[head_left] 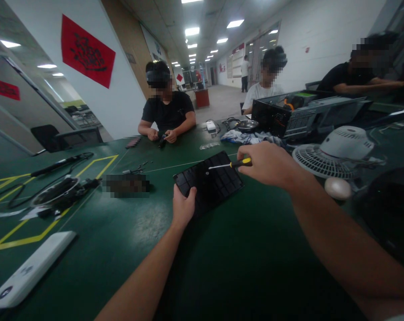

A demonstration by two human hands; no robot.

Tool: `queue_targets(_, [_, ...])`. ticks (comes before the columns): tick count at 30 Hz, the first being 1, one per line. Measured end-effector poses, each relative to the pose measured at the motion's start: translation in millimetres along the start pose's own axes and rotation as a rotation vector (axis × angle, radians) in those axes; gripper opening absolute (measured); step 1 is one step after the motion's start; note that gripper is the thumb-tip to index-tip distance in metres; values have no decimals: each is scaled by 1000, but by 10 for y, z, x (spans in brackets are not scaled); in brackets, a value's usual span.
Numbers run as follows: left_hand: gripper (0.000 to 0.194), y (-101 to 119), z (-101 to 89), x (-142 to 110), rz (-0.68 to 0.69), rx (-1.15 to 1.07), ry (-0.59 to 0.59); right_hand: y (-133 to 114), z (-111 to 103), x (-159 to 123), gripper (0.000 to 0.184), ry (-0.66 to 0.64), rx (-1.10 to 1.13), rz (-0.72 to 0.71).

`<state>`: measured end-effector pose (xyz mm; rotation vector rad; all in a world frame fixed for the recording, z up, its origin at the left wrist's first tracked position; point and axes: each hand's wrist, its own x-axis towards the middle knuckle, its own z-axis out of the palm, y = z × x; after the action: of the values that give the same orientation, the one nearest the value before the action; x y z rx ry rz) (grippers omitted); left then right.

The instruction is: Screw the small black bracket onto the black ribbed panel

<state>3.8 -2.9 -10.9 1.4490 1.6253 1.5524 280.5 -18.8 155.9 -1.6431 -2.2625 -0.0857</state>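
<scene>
A flat black panel [218,183] with ribbed sections is tilted up off the green table in front of me. My left hand [184,203] grips its lower left corner, thumb on the near face. In my right hand [269,165] is a screwdriver [241,163] with a yellow and black handle, held closed between the fingers. Its thin metal shaft points left across the panel, and the tip is close to a small bright round spot near the panel's middle. Whether the tip touches that spot I cannot tell.
To the right stand a white fan [342,149], a pale rounded object [337,188] and an opened computer case [298,113]. A white power-strip-like bar [35,269] lies front left, near cables [59,189]. A co-worker in black [168,109] sits across the table [128,254]; others sit at right.
</scene>
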Motion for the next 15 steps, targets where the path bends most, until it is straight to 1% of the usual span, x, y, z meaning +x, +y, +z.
queue_targets(3, [38, -3, -4, -5, -4, -1, -1, -29, 3, 2, 23, -13, 3, -1])
queue_targets(8, [41, 13, -5, -4, -7, 6, 4, -72, 37, 14, 24, -37, -1, 4])
queue_targets(15, [41, 10, 0, 4, -2, 29, 12, -91, 75, 28, 23, -18, 9, -4])
